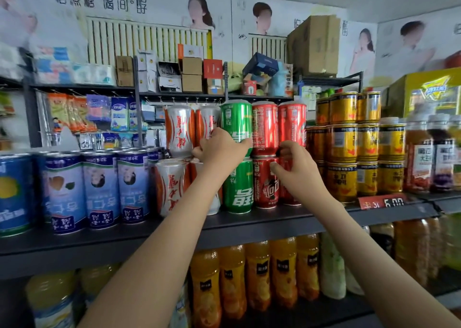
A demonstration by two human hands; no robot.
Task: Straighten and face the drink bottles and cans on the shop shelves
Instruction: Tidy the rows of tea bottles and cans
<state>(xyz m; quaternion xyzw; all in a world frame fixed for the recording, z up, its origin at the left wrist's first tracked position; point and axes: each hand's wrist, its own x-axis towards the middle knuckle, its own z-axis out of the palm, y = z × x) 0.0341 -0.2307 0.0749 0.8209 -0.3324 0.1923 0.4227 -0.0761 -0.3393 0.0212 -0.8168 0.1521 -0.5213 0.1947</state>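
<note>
Green cans stand two high on the dark shelf (249, 225). The left grip (220, 148) is curled round the foot of the upper green can (236, 120), with the thumb lying across its front and the fingers tucked in on its left side, against the neighbouring silver-and-orange can (179, 130). The lower green can (238, 188) sits directly beneath that grip.

Red cans, also stacked, come next. The right grip (293, 169) has its fingers and thumb bent round the top of the lower end red can (288, 195), right at the seam where the upper end red can (291, 123) rests on it (the palm hides most of the contact). Another upper red can (265, 128) stands between the two grips.

Stacked yellow cans (343, 143) stand to the right of the right grip, and blue cans (99, 188) stand well left of the left one. Orange drink bottles (259, 275) line the shelf below both forearms.
</note>
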